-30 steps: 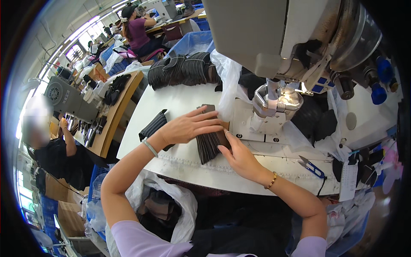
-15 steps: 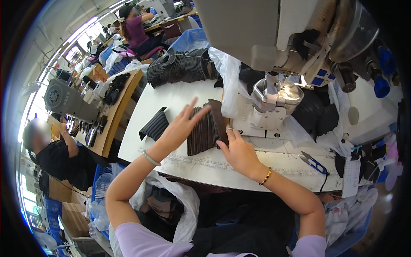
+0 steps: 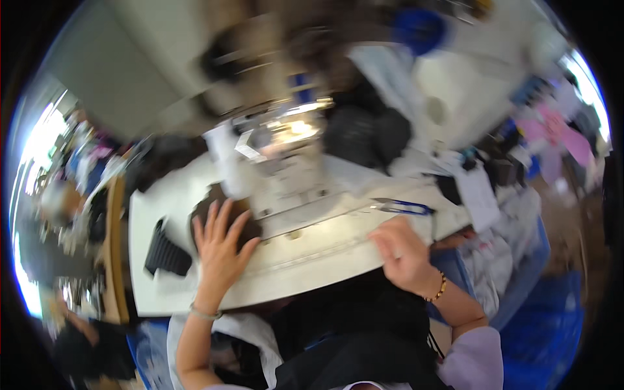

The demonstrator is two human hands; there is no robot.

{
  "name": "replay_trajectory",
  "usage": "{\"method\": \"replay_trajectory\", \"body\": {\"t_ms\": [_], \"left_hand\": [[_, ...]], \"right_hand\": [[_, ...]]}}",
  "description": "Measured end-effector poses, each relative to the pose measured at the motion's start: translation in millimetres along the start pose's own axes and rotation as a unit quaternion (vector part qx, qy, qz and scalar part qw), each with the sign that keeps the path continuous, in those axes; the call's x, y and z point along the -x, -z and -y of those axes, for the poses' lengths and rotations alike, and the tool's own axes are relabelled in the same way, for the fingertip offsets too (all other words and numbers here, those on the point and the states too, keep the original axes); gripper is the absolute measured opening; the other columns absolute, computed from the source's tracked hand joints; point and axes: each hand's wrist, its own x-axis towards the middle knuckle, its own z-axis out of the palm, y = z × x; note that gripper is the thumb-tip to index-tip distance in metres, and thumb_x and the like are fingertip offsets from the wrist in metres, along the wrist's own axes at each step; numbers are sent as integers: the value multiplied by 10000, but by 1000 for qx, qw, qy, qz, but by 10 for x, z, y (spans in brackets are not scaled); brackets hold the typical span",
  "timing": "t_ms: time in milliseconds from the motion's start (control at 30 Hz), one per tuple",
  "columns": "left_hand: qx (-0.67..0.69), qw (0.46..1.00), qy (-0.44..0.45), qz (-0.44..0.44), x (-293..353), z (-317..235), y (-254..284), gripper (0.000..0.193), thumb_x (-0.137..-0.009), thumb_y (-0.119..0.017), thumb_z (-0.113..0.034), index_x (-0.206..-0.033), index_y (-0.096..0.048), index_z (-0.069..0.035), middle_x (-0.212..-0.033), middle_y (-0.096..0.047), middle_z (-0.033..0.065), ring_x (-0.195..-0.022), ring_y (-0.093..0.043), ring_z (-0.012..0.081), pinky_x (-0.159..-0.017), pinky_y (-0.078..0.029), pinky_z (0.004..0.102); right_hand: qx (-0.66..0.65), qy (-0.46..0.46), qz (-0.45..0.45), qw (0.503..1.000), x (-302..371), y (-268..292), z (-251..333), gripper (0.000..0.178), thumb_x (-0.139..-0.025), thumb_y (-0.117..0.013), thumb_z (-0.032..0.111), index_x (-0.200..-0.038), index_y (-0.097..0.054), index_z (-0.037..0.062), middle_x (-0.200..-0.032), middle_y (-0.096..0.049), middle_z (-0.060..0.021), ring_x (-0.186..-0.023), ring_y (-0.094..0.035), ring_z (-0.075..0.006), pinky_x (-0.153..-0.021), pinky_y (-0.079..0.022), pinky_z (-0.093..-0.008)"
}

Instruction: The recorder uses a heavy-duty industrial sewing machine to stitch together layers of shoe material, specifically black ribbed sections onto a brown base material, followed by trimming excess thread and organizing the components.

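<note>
- A worker's left grip [image 3: 223,252] lies palm down, fingers splayed, over a dark brown bundle [image 3: 218,191] on the white tabletop [image 3: 312,263]; it presses from above and has closed around nothing.
- The bundle sits beneath and just beyond those fingers, its edges showing past the fingertips and on the thumb side (blur and the covering hand leave its long axis and its layers uncertain).
- The left grip is plainly the nearer of the two; the right grip [image 3: 403,255] is well apart, off to the worker's right at the front edge.
- That right grip is loosely curled, with nothing seen protruding; whether it encloses anything cannot be told.
- Just beyond it, apart from the knuckles, lie blue-handled snips [image 3: 411,208], long axis running roughly left to right, blades toward the left.
- A black ribbed piece [image 3: 168,252] lies to the bundle's left, and the sewing machine's pale base [image 3: 296,177] stands to its right.
</note>
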Motion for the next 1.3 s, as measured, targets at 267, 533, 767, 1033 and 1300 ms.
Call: {"method": "replay_trajectory", "body": {"t_ms": [267,533,767,1033,1300], "left_hand": [[20,1000,-7,3,-70,222,-89,476,-801,-663,-178,-1263,-570,-110,-1458,-394,117,-1408,-274,348,-1168,-150,534],[40,998,-19,34,-79,258,-244,492,-812,-633,-222,-1288,-571,-113,-1457,-403,131,-1411,-263,366,-1172,-119,538],[40,999,-16,-2,-61,116,19,372,-807,-671,-192,-1167,-659,-99,-1404,-449,165,-1372,-323,390,-1145,-176,561],[115,982,77,-125,-217,195,75,174,-858,-630,-57,-1019,-676,-11,-1199,-588,151,-1159,-548,348,-993,-422,411],[108,973,182,-90,-333,169,-81,437,-827,-694,-152,-1179,-586,82,-1024,-554,155,-952,-525,312,-872,-452,370]], "right_hand": [[382,-175,-556,717,1513,1957,-1521,234,-995,-514,162,-1015,-617,-47,-949,-624,-130,-853,-573,-210,-817,-458,-335],[160,-341,-608,699,2756,2279,-3174,230,-969,-549,189,-1011,-617,-27,-968,-668,-129,-836,-656,-229,-827,-506,-304],[146,-352,-268,885,2223,1437,-3590,243,-917,-574,183,-957,-653,-43,-819,-678,-138,-789,-627,-233,-706,-499,-352],[114,-300,-183,929,2500,1432,-3855,250,-920,-565,180,-1010,-653,-36,-845,-681,-136,-789,-630,-218,-692,-503,-333],[266,-472,-394,742,2509,2200,-3045,275,-953,-523,152,-1162,-619,1,-932,-670,-100,-774,-606,-133,-637,-484,-251]]}}
